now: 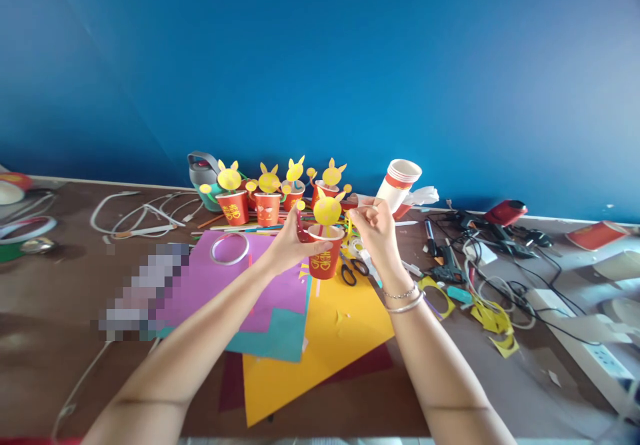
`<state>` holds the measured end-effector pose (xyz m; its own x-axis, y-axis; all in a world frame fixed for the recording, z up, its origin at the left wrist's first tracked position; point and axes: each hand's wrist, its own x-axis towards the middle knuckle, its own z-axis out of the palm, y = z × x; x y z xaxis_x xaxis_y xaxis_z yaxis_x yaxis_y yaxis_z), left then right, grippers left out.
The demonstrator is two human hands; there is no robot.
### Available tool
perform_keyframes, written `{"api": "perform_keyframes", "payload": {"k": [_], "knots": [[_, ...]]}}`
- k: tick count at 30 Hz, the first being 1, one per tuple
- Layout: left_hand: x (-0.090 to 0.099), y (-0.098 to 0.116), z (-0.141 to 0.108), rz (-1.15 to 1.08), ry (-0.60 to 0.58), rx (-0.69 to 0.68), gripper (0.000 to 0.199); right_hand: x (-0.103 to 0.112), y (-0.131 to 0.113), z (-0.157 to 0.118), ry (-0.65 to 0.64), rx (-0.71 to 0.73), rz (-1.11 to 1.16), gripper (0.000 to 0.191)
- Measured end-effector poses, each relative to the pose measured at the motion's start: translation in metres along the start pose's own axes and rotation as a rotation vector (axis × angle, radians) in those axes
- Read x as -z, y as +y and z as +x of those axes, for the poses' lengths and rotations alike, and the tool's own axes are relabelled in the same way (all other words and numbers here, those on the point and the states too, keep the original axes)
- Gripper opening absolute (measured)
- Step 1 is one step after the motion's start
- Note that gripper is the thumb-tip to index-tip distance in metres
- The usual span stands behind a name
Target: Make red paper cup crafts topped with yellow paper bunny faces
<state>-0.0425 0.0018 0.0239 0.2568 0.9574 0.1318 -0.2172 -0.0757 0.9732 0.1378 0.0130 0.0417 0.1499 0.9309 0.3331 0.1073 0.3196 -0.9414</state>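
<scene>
My left hand (293,244) is wrapped round a red paper cup (324,265) with gold characters, held upright above the paper sheets. Out of the cup rises a yellow paper head (329,210) with two pointed ears. At the cup's right side my right hand (374,225) is closed, thumb and fingertips pinched on a thin yellow strip (349,226) that hangs beside the rim. A small yellow disc (301,205) shows above my left fingers. Under the right hand lie black-handled scissors (349,270) and a roll of tape (357,248).
Several finished cups with yellow heads (233,206) stand at the back by the blue wall. Purple (200,278), teal and yellow paper (320,358) sheets cover the middle. To the right are stacked paper cups (399,182), a glue gun (449,268), cables and a power strip (583,338).
</scene>
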Motion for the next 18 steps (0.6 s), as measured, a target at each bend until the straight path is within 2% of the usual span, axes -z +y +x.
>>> {"api": "perform_keyframes", "payload": {"k": [3, 7, 11, 13, 18], "knots": [[0.000, 0.002, 0.001, -0.015, 0.031, -0.008, 0.094, 0.005, -0.002, 0.001, -0.037, 0.018, -0.057, 0.038], [0.000, 0.007, 0.003, -0.046, 0.035, -0.013, 0.088, 0.008, -0.005, 0.001, -0.083, -0.002, -0.065, 0.041], [0.000, 0.011, 0.003, -0.057, 0.065, -0.061, 0.086, 0.005, -0.008, 0.000, -0.273, -0.140, 0.038, 0.043], [0.000, 0.011, 0.002, -0.049, 0.075, -0.059, 0.089, 0.003, -0.008, 0.000, -0.329, -0.163, 0.082, 0.042], [0.000, 0.009, 0.001, 0.000, 0.084, -0.022, 0.093, -0.005, -0.001, -0.002, -0.189, -0.124, 0.086, 0.032]]}}
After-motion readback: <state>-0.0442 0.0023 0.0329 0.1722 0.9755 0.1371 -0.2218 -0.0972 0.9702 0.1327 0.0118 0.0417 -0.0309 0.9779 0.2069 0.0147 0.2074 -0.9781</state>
